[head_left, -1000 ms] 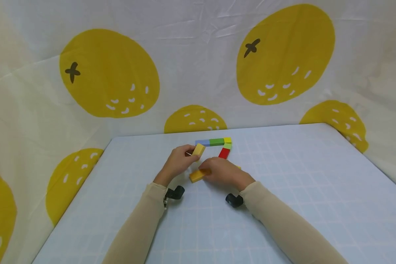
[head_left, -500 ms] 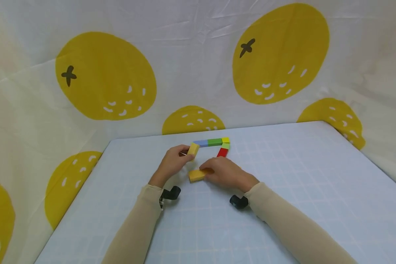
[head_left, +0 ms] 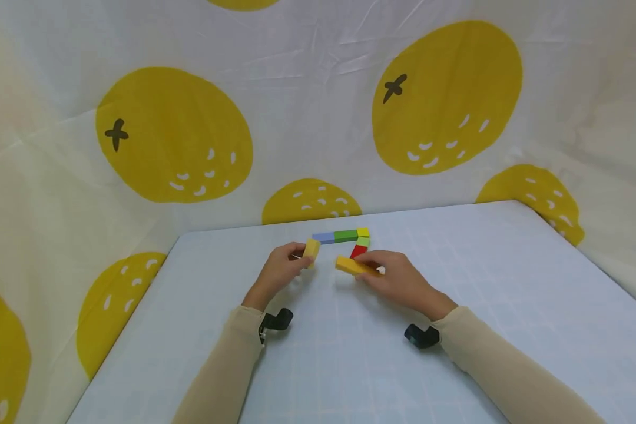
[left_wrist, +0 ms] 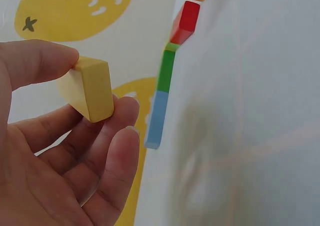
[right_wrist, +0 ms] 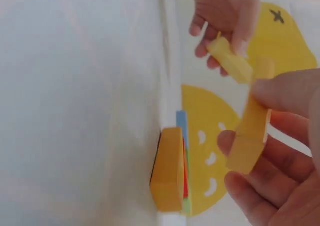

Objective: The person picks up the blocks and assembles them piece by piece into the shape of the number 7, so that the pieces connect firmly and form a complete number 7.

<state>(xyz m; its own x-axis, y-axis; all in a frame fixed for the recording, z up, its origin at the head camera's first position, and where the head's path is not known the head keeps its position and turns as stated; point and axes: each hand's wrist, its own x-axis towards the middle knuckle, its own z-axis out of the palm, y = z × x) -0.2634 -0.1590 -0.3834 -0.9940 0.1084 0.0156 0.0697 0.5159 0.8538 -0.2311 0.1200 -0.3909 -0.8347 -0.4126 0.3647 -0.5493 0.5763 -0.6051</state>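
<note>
Left hand (head_left: 278,272): thumb and fingers pinching a pale yellow block (left_wrist: 100,93), held above the table, grip unchanged. Right hand (head_left: 405,285): thumb and fingers closed on an orange block (head_left: 350,265), since a half-second ago shifted rightward and turned, now nearer the red block (head_left: 358,252). On table, unmoved: blue block (head_left: 323,238), green block (head_left: 345,236), yellow block (head_left: 363,232), light-green block (head_left: 363,242), red block. Second orange block (right_wrist: 169,171): standing on table.
</note>
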